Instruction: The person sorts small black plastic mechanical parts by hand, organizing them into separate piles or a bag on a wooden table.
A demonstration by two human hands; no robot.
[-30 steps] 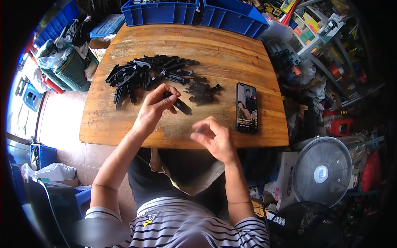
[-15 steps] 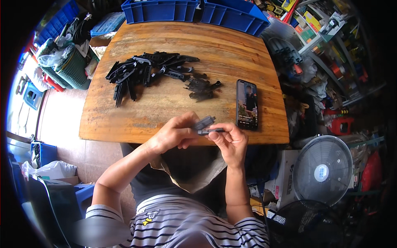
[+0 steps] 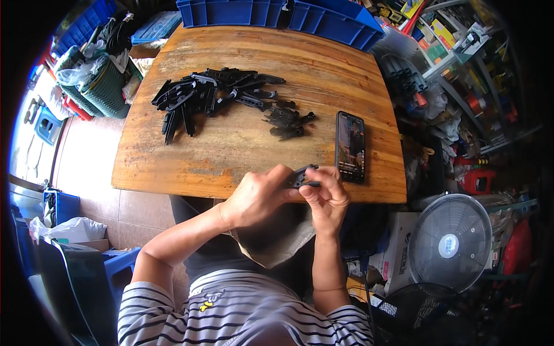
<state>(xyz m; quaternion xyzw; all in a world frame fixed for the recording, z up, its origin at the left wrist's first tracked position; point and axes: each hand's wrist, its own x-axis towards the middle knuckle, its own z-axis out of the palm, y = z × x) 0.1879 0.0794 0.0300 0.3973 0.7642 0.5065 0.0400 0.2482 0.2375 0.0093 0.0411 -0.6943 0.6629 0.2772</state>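
Near the front edge of the wooden table point(image 3: 184, 164), my left hand point(image 3: 254, 196) is closed round a dark, long plastic part point(image 3: 296, 179). Its near end is hidden in my fist. Around the part's other end, the thumb and fingers of my right hand point(image 3: 329, 199) are bent and pinching. How many pieces lie between my hands cannot be made out. Farther off, a heap of long black plastic parts point(image 3: 199, 95) spreads over the table's left half. Beside it, toward the middle, lies a smaller cluster of short black pieces point(image 3: 287, 122).
A lit phone point(image 3: 350, 147) lies right of my hands. Two blue crates point(image 3: 334, 26) stand along the far edge. Below the table edge, an open sack-like cloth point(image 3: 271, 256) hangs at my lap. A round fan point(image 3: 450, 242) is at the right, near crowded shelves point(image 3: 456, 52).
Two separate dark pieces showed between my hands earlier; now they look brought together. My left hand has moved slightly right and turned over more, and my right fingers have curled over the far end.
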